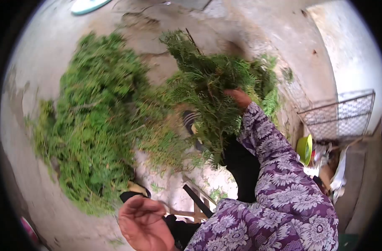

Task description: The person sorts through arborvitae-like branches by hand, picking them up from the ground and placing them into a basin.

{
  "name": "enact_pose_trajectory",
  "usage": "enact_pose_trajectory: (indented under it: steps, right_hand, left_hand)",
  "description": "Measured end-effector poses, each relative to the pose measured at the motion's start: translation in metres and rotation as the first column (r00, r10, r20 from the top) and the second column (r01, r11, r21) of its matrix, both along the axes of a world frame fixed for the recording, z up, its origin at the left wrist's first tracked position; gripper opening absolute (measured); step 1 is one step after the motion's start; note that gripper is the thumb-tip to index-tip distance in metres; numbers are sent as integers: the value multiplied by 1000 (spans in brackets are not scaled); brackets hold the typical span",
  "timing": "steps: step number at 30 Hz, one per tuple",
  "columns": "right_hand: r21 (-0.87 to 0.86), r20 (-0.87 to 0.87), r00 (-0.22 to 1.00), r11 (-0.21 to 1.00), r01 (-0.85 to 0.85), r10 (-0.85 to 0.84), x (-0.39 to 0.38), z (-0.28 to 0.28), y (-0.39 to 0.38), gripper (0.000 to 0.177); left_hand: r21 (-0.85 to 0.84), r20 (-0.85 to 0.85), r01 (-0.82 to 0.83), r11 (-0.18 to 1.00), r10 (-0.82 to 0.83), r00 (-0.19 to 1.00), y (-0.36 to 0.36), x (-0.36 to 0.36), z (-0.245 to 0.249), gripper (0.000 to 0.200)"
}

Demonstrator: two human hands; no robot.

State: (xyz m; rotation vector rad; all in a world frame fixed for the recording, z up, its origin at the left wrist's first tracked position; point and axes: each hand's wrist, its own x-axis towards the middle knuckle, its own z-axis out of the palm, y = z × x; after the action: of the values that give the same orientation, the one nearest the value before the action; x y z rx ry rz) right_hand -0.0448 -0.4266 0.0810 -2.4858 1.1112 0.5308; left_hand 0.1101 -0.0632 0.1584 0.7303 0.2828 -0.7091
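Observation:
My right hand (240, 98) is closed on a bunch of leafy green conifer branches (210, 83), holding it up at right of centre; the leaves hide most of its fingers. My left hand (145, 226) is low in the view with its palm turned up. Its fingers are loosely curled, and I see nothing in them. Beyond it, to the left, a large heap of cut conifer branches (96, 129) lies on the floor. Loose sprigs (163, 146) are scattered between the heap and the held bunch.
More cut greenery (268, 83) lies behind the held bunch. At the right are a wire-mesh frame (339, 115), a yellow-green bowl (304, 149) and some clutter. A wooden frame (195, 209) is low between my legs. My sandalled foot (190, 121) rests among the sprigs.

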Motion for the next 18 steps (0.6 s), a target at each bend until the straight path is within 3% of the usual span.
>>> enact_pose_trajectory:
  steps: [1,3,4,6,8,12,14,16,17,18]
  right_hand:
    - [-13,11,999,999,30,-30,-5,9,-7,35]
    - [-2,44,959,960,281,-280,-19,22,-22,35]
    - [-4,52,952,953,302,-302,-30,29,-31,35]
    - [121,326,763,825,551,-558,-64,49,-53,36]
    - [307,526,440,646,699,-727,-102,72,-76,39]
    - [145,598,560,765,628,-573,-185,110,-151,46]
    - [115,566,426,579,807,-706,-209,115,-181,54]
    - [157,568,427,602,783,-703,-232,90,-211,55]
    - [-160,398,550,535,829,-734,-233,75,-219,58]
    - [-469,190,603,468,749,-774,-233,62,-228,62]
  left_hand:
    - [53,17,27,998,-28,999,-6,-1,-3,40]
    - [127,38,58,990,-63,997,-20,-2,-7,39]
    - [124,46,79,989,-85,995,-25,-2,-10,39]
    - [155,83,139,978,-153,985,-34,-5,-12,37]
    - [214,68,129,968,-147,987,-47,-11,-10,36]
    - [330,65,166,929,-198,978,-66,-14,-27,36]
    - [364,40,213,907,-244,969,-72,-12,-33,36]
    - [414,32,217,884,-252,967,-80,-13,-39,36]
    - [450,22,218,866,-254,967,-83,-15,-46,35]
    - [488,8,217,845,-253,967,-87,-15,-47,35]
